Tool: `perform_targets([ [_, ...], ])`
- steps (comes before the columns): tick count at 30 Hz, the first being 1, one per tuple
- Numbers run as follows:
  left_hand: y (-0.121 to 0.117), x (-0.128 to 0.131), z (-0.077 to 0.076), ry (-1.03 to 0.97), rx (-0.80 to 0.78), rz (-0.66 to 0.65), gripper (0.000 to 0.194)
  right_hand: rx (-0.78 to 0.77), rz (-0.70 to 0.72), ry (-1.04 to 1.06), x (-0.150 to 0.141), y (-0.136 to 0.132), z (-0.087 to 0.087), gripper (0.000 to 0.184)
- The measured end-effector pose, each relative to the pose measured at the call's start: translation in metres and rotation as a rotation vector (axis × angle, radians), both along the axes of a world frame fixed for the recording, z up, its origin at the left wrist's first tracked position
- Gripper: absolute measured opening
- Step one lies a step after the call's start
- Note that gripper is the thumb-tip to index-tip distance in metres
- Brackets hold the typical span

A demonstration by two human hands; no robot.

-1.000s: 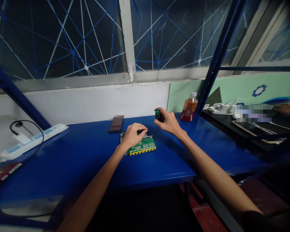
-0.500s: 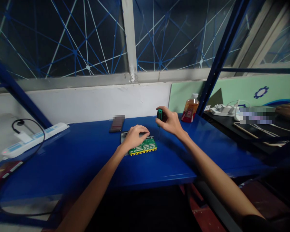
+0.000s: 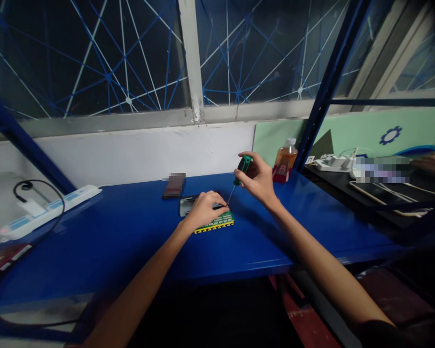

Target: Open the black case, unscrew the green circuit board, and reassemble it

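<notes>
In my right hand (image 3: 258, 178) is a screwdriver (image 3: 243, 169) with a green and black handle. Its shaft slants down to the left, and its tip is at the far right corner of a green circuit board (image 3: 223, 220) with a yellow toothed front edge. My left hand (image 3: 205, 208) lies over the board with thumb and fingers drawn together close to the tip. Whatever is between those fingers is too small to tell. A grey casing (image 3: 186, 206) shows behind and left of the board, partly hidden by my left hand.
On the blue table (image 3: 130, 241) a dark phone (image 3: 174, 187) lies behind the casing. A white power strip (image 3: 54, 212) with a black cable is at the left. A drink bottle (image 3: 284, 162) stands at the back right. Another person's hand (image 3: 433, 163) shows at the far right.
My right hand has tilted the screwdriver and brought its tip left onto the board's corner. My left fingers have shifted slightly right and down, meeting the tip.
</notes>
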State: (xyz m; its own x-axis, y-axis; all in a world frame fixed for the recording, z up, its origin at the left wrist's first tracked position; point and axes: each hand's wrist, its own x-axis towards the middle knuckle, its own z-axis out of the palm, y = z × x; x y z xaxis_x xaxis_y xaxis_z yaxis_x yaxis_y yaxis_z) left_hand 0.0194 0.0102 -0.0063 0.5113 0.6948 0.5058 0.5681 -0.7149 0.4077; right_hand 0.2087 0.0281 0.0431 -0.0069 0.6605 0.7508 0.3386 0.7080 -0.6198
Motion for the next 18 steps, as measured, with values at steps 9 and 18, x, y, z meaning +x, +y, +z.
perform_targets([
  [9,-0.0014,0.0010,0.0022,-0.017,-0.016,0.049,0.013,0.007,-0.002,0.032,-0.0007,-0.0021,-0.0002,0.038],
  [18,-0.0054,0.0010,0.0066,-0.057,-0.119,0.051,0.021,0.016,-0.038,0.015,-0.0007,-0.0049,0.0016,0.038],
])
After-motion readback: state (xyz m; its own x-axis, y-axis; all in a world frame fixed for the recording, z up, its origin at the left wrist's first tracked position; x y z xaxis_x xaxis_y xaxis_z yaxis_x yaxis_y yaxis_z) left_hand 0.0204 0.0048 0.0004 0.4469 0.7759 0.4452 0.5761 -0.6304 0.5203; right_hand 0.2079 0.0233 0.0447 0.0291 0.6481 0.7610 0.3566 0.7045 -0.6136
